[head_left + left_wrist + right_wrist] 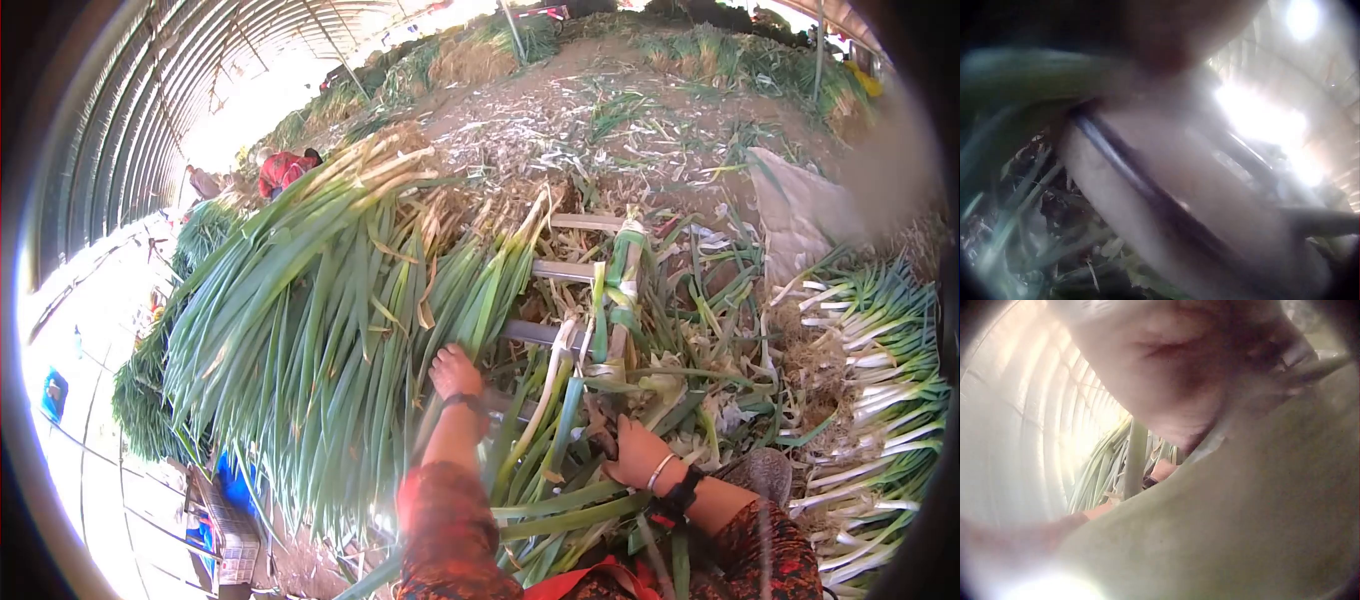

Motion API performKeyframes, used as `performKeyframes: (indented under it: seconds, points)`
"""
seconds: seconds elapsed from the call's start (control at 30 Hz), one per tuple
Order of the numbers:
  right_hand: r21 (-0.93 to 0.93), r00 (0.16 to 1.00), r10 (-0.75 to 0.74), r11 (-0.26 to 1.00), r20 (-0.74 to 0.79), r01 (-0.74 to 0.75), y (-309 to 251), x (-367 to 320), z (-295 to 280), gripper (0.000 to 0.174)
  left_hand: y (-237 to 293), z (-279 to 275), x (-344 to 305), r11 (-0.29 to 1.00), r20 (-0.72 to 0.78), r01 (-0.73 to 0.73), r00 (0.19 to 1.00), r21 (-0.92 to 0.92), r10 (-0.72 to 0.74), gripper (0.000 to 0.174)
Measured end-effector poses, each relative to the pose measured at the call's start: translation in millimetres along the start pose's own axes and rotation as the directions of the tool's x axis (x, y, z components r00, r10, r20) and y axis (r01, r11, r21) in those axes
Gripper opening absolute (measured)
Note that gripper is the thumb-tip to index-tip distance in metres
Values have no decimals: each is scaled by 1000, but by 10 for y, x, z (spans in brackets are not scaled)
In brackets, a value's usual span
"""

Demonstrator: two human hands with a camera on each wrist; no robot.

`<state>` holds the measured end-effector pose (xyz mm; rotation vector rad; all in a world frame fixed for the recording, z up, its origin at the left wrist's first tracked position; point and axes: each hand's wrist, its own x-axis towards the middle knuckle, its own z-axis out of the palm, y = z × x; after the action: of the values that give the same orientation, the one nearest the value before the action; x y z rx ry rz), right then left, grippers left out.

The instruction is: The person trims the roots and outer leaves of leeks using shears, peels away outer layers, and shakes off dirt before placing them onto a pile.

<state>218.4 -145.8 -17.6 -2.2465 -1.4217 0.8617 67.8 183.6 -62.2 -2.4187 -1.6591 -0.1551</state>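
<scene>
Green, long-leaved onions, heaped towards ten o'clock, are best parted gently by the left hand — bent-fingered against them, grip unclear — while the right hand, towards five, is half curled at a dark brown object, hold uncertain.

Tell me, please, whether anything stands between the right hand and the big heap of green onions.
Yes: some loose stalks and a metal bar lie between the right hand and the heap. The left hand is at the heap's edge, with nothing visible in between.
</scene>
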Motion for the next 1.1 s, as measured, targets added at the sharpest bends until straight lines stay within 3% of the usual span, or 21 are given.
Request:
performKeyframes:
  seconds: [0.13, 0.2, 0.33, 0.37, 0.5, 0.57, 0.6, 0.67, 0.73, 0.83, 0.87, 0.93, 1.0, 1.1]
  points:
    - [-17, 1000, 2, 1000, -3, -2, 25, -21, 13, 90, -23, -168, 115, 998, 116, -58, 992, 6, 57, 30]
    - [-5, 1000, 13, 1000, -19, -13, 57, 13, 54, 90, -38, -414, 165, 998, 201, -60, 977, -23, 64, 29]
    - [-42, 997, -50, 998, -54, 48, 14, -19, 2, 84, -207, -1095, 92, 991, 231, -126, 964, -47, 133, 32]
    - [-65, 996, -78, 995, -49, 75, -8, -22, -28, 83, -265, -1381, -5, 986, 241, -158, 957, -45, 164, 34]
    - [110, 999, 42, 993, -23, -39, 4, -15, -58, 74, -625, -2192, -467, 957, 287, -281, 925, 69, 251, 35]
    - [81, 990, -32, 996, -140, 44, 91, 0, 20, 63, -778, -2481, -824, 931, 313, -346, 902, 115, 296, 37]
    - [62, 978, -69, 995, -199, 83, 128, 18, 36, 58, -822, -2548, -1024, 933, 339, -344, 895, 108, 290, 46]
    - [265, 989, -3, 963, -150, 43, 95, -4, -155, 51, -859, -2613, -1454, 934, 389, -344, 877, 95, 283, 65]
    - [450, 983, 25, 891, -180, 59, 98, -56, -289, 48, -789, -2657, -1785, 962, 588, -273, 776, -13, 228, 69]
    - [495, 966, 107, 868, -237, 26, 214, -26, -323, 46, -838, -2670, -1962, 901, 689, -344, 587, -263, 426, 67]
    - [503, 963, 110, 864, -246, 30, 221, -15, -310, 46, -823, -2713, -1972, 871, 701, -338, 520, -357, 489, 65]
    - [512, 955, 120, 858, -271, 37, 269, 17, -270, 46, -1004, -2414, -1819, 692, 555, -536, 423, -483, 716, 46]
    - [491, 957, 117, 871, -266, 30, 298, 24, -243, 45, -898, -2281, -1412, 691, 596, -514, 369, -508, 713, 40]
    - [454, 963, 107, 891, -247, 17, 210, -30, -358, 46, -634, -1957, -899, 766, 478, -461, 600, -449, 642, 32]
